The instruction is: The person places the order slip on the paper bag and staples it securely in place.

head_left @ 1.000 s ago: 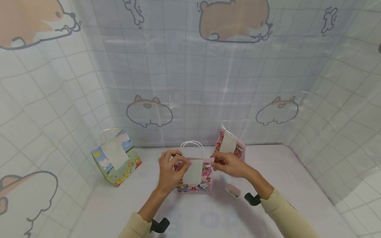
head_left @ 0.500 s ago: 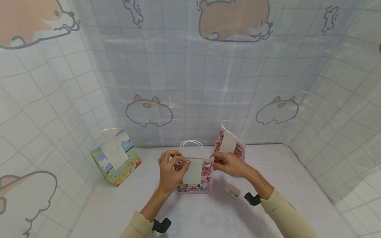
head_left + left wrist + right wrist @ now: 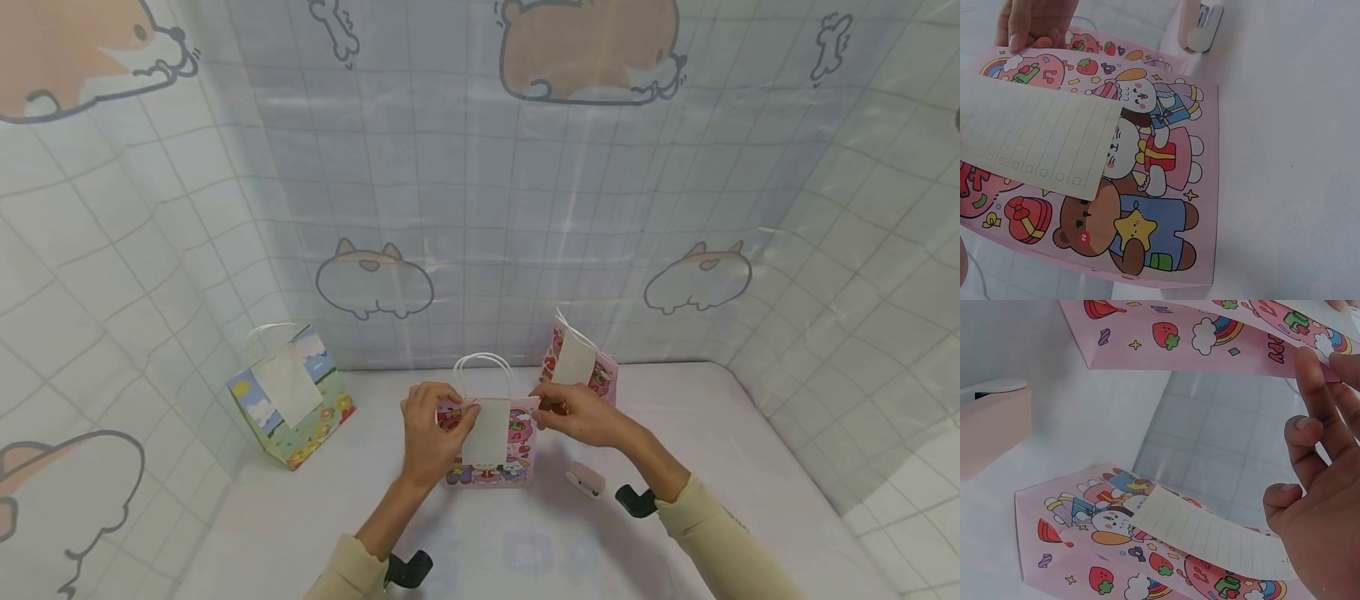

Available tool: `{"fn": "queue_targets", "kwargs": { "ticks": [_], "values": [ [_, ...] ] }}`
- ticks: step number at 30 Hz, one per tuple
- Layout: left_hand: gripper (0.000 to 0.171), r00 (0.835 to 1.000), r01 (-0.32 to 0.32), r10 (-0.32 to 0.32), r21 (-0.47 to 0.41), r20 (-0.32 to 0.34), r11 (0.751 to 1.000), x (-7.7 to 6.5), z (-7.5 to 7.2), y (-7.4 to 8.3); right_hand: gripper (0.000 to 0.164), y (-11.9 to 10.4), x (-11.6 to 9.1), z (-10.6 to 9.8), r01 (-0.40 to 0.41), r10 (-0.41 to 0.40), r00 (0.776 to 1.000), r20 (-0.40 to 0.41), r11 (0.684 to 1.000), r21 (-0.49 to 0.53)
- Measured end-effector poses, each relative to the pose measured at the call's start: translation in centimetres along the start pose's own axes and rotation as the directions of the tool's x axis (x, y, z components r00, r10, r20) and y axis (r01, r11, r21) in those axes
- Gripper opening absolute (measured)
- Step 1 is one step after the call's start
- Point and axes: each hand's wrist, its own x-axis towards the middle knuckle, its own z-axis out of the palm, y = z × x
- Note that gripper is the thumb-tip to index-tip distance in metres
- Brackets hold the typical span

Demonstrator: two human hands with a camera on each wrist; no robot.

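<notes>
A pink gift bag (image 3: 522, 467) with cartoon animals stands upright on the table, its white handles (image 3: 483, 357) raised. Over its front hangs a lined paper sheet (image 3: 486, 433), with checkboxes along one end in the left wrist view. My left hand (image 3: 429, 437) pinches the sheet's upper left corner against the bag's top edge, between thumb and forefinger. At the bag's upper right corner, my right hand (image 3: 576, 413) pinches the edge, as the right wrist view shows from the side. A pink stapler (image 3: 586, 480) lies to the right of the bag.
Behind my right hand stands another pink gift bag (image 3: 606, 379) with a sheet on its front. A blue and green gift bag (image 3: 326, 408), also bearing a sheet, stands at the left. A patterned curtain (image 3: 480, 208) rises behind the table (image 3: 300, 525).
My left hand has shifted very slightly right, its fingers closing nearer together at the sheet's top corner. My right hand, the bags and the stapler have stayed in place.
</notes>
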Motion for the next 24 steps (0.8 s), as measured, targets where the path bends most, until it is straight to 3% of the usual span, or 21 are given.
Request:
{"fn": "queue_targets", "kwargs": {
  "ticks": [9,24],
  "values": [
    [0.035,0.992,0.125,-0.125,-0.044,0.018,0.991,-0.37,-0.02,0.20,0.023,0.03,-0.03,0.04,-0.001,0.001,1.000,-0.006,1.000,-0.008],
    [0.024,0.978,0.204,-0.198,-0.077,0.072,0.976,-0.33,-0.09,0.04,0.026,-0.11,-0.14,0.08,0.002,-0.002,1.000,-0.016,1.000,-0.022]
  ]
}}
